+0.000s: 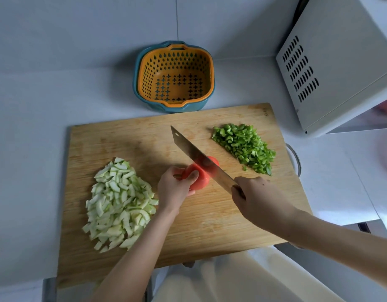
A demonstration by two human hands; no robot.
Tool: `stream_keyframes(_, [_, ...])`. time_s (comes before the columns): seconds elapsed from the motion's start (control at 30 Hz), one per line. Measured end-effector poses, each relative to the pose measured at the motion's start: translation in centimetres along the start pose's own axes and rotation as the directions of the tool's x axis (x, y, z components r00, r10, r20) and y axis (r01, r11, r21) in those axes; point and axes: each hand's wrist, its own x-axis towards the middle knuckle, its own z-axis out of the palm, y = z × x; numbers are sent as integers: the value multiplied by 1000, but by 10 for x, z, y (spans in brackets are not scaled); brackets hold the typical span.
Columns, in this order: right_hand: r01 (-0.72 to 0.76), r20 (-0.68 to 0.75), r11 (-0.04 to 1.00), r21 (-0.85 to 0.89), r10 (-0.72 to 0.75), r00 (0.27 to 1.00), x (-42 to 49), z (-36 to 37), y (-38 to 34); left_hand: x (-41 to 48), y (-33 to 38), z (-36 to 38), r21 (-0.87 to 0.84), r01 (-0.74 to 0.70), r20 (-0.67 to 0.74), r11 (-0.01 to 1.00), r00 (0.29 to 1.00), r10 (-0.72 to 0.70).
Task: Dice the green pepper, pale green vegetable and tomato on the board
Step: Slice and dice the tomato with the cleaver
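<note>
Atop white counter [35, 110], wooden board [210, 216].

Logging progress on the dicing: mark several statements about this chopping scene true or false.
1. The left hand holds the red tomato on the wooden cutting board. True.
2. The right hand grips the steel cleaver, its blade set on the tomato. True.
3. The diced green pepper pile lies left of the tomato. False: it lies to the right; the pale green vegetable slices lie on the left.
4. The orange perforated basket is full of vegetables. False: it is empty and sits nested in a teal bowl beyond the board.
</note>
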Motion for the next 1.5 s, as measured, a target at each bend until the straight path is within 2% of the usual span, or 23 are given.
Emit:
stream_keyframes(0.3, [-4,108,994,-110,16,994,-20,-16,6,2,-1,0,4,2,-6,1000,1000,-2])
stream_keyframes(0.43, [-24,149,1000,-21,26,988,-4,-11,-1,4,-2,0,2,-6,-4,1000,1000,6])
stream_keyframes(0.53, [-36,121,999,6,35,992,28,13,-7,2,-3,2,28,-28,-15,999,999,28])
stream_keyframes(0.7, [-21,-8,996,86,21,1000,52,45,-13,0,-6,2,63,-58,-42,996,997,61])
stream_keyframes(0.83, [-32,2,985,172,32,999,48,34,-10,-3,-8,2,64,-86,-41,994,995,88])
stream_keyframes(0.97, [-71,124,977,202,46,991,45,15,-13,-3,-7,0,40,-81,-28,996,996,82])
stream_keyframes(1.1, [-171,294,914,369,60,954,46,-5,-15,-2,-8,1,9,-78,-15,997,997,78])
stream_keyframes(1.17, [-209,322,866,454,59,945,41,-10,-18,-2,-8,1,-4,-79,-15,997,997,79])
stream_keyframes(1.23, [-159,257,890,427,50,965,33,-13,-20,-3,-10,0,-25,-86,-13,996,996,85])
stream_keyframes(1.4, [-26,-29,982,185,32,999,7,-12,-16,-6,-11,1,-36,-111,-18,993,994,110])
stream_keyframes(1.5, [-9,-21,993,115,12,1000,1,-10,-14,-5,-11,1,-17,-112,-17,994,994,111])
